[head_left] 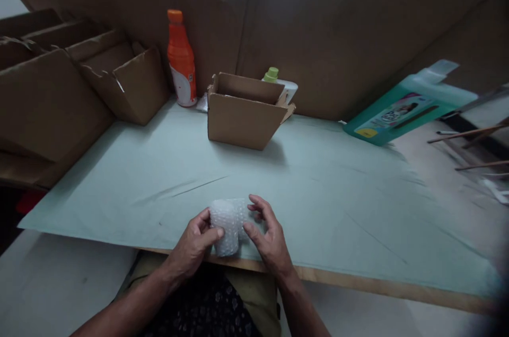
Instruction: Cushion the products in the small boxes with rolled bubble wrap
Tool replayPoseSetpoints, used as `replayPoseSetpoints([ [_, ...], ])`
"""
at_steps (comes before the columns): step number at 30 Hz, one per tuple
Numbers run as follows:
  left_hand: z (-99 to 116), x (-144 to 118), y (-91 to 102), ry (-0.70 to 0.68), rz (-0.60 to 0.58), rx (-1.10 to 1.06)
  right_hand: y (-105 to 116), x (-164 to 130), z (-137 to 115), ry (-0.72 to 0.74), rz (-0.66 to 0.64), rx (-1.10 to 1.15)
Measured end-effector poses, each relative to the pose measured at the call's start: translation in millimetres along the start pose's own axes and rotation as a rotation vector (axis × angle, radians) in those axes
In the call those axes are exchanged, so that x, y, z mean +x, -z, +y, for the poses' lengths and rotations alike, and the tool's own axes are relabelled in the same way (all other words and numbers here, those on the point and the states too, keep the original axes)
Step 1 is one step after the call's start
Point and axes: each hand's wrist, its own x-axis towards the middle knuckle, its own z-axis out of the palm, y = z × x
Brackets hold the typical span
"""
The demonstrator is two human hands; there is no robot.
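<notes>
A roll of clear bubble wrap point(225, 228) lies at the near edge of the table, with a loose flap point(242, 215) sticking out on its right. Whether anything is inside the roll I cannot tell. My left hand point(198, 239) grips the roll from the left, thumb on top and fingers behind it. Just right of the flap, my right hand point(268, 233) is held with thumb and fingers apart, nothing between them.
An open cardboard box point(242, 122) stands mid-table, a green-capped bottle point(272, 75) behind it. An orange bottle point(182, 61) is at the back. Larger cardboard boxes point(43, 98) line the left. A tilted jug of green liquid point(405, 103) is at the right, before a cardboard wall point(318, 34).
</notes>
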Motion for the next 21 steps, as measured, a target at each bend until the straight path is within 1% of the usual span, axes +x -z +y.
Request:
replayPoseSetpoints([
  [2, 3, 0, 0.5, -0.029, -0.023, 0.163, 4, 5, -1, -0.085, -0.157, 0.165],
  [3, 5, 0, 0.2, -0.054, -0.017, 0.261, 4, 7, -2, -0.108, -0.227, 0.210],
  [4, 6, 1, -0.3, -0.089, -0.010, 0.362, 2, 8, -4, -0.116, -0.266, 0.224],
  [5, 7, 2, -0.9, -0.129, -0.009, 0.460, 0, 8, -6, -0.115, -0.273, 0.212],
  [7, 7, 4, -1.3, -0.210, -0.037, 0.626, -3, 10, -10, -0.107, -0.238, 0.145],
  [8, 7, 6, -0.9, -0.236, -0.066, 0.691, -4, 12, -12, -0.108, -0.232, 0.106],
  [10, 9, 10, 1.8, -0.253, -0.148, 0.811, -2, 17, -14, -0.115, -0.271, 0.029],
  [12, 19, 19, 5.3, -0.300, -0.206, 0.919, 5, 25, -13, -0.106, -0.291, -0.035],
  [13, 28, 26, 6.5, -0.362, -0.211, 0.973, 9, 29, -10, -0.101, -0.270, -0.043],
  [14, 41, 34, 6.4, -0.461, -0.191, 1.032, 14, 34, -6, -0.108, -0.237, -0.030],
  [15, 57, 45, 4.9, -0.592, -0.141, 1.096, 18, 38, -1, -0.128, -0.206, 0.003],
  [18, 113, 91, -9.5, -1.007, 0.084, 1.336, 27, 45, 16, -0.239, -0.175, 0.148],
  [19, 132, 110, -16.4, -1.097, 0.140, 1.425, 28, 45, 20, -0.266, -0.174, 0.186],
  [20, 149, 129, -23.4, -1.158, 0.177, 1.503, 29, 45, 24, -0.280, -0.171, 0.215],
  [21, 164, 148, -29.7, -1.183, 0.195, 1.579, 29, 45, 26, -0.285, -0.166, 0.237],
])
